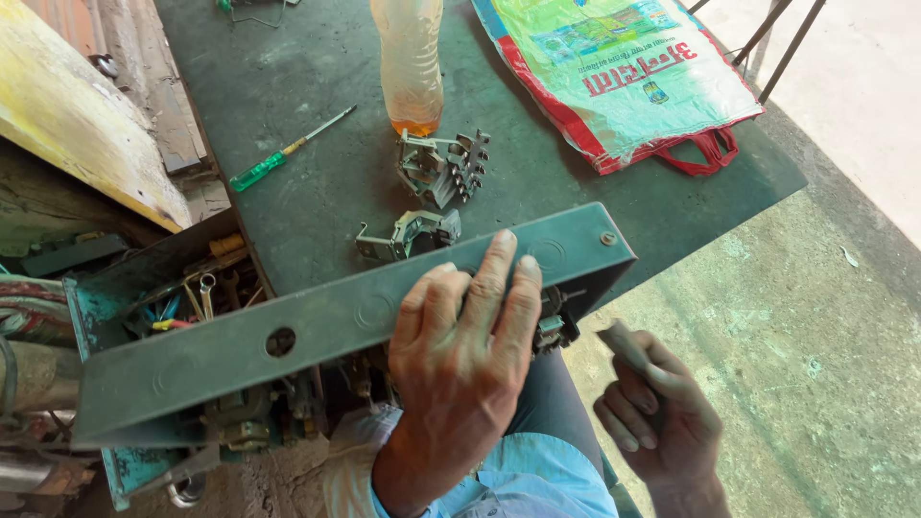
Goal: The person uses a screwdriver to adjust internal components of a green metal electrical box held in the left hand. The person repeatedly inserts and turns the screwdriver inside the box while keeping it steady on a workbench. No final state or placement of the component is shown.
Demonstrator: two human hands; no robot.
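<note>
My left hand [465, 331] lies over the side of a long grey-green metal box [288, 336], fingers curled over its upper edge, holding it tilted across my lap. My right hand [657, 408] is at the lower right, below the box's end, fingers closed around a small dark tool handle [622, 343]. Metal fittings hang inside the box near its right end [554, 326]. On the dark green table [317, 201] beyond the box lie two grey metal switch parts [443, 165] [411, 235].
A green-handled screwdriver [278, 158] lies on the table's left part. A plastic bottle with orange liquid [411, 62] stands at the back. A printed woven bag with red handles [624, 67] lies at the back right. An open toolbox with spanners [192, 293] sits at the left.
</note>
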